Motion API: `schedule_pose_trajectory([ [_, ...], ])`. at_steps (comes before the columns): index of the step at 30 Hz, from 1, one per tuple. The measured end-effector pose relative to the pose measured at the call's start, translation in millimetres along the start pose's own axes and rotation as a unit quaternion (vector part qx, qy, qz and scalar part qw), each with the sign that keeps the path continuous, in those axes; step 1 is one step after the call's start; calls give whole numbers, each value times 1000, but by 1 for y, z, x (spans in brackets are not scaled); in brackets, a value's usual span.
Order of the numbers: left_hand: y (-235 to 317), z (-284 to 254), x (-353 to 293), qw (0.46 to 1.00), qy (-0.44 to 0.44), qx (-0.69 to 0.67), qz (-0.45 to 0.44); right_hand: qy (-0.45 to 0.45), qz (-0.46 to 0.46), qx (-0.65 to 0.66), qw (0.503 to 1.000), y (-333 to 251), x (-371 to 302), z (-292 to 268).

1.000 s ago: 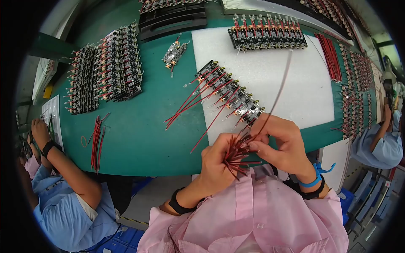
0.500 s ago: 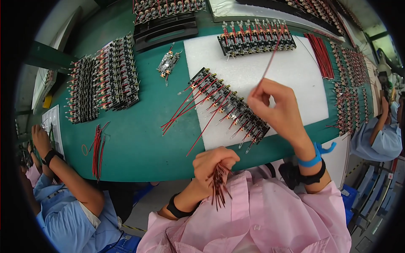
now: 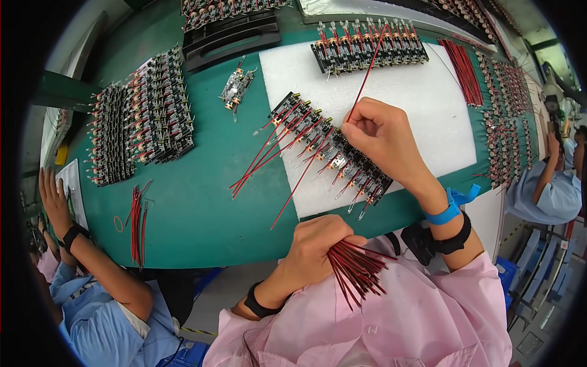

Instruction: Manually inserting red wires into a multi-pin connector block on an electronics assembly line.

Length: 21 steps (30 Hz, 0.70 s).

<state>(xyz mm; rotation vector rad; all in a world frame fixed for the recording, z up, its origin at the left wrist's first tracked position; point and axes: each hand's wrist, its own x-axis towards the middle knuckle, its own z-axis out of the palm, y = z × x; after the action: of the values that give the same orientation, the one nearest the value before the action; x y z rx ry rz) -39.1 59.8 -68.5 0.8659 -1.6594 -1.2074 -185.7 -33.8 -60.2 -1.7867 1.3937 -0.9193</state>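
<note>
Currently, the person's left hand (image 3: 321, 241), by the near edge of the green tabletop (image 3: 208, 214), is closed around a bundle of red wires (image 3: 359, 270); the right hand (image 3: 380, 133) pinches a single red wire (image 3: 367, 74) above a board strip (image 3: 327, 144) crossing the left edge of the white foam sheet (image 3: 443, 137).

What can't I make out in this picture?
Head view: inner ends of the wire bundle, hidden in the left hand.
Head view: lower end of the single wire, covered by the right hand.
Head view: boards by the black tray, cut off by the upper edge.
Head view: fine details of the board strip, too small.
</note>
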Motion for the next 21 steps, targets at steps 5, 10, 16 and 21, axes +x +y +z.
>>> schedule_pose_trajectory([
  [5, -4, 2, 0, 999, 18, 7, 41, 4, -9, -6, 1000, 0, 0, 0],
  [10, -5, 3, 0, 998, 28, 6, 55, -7, -7, -17, 1000, -1, 0, -2],
  [16, -6, 2, -2, 997, 29, 12, 66, -7, -2, -37, 999, -3, -1, -4],
  [21, -8, 3, -2, 997, 27, 15, 75, -4, 23, -30, 999, -3, -1, -3],
])
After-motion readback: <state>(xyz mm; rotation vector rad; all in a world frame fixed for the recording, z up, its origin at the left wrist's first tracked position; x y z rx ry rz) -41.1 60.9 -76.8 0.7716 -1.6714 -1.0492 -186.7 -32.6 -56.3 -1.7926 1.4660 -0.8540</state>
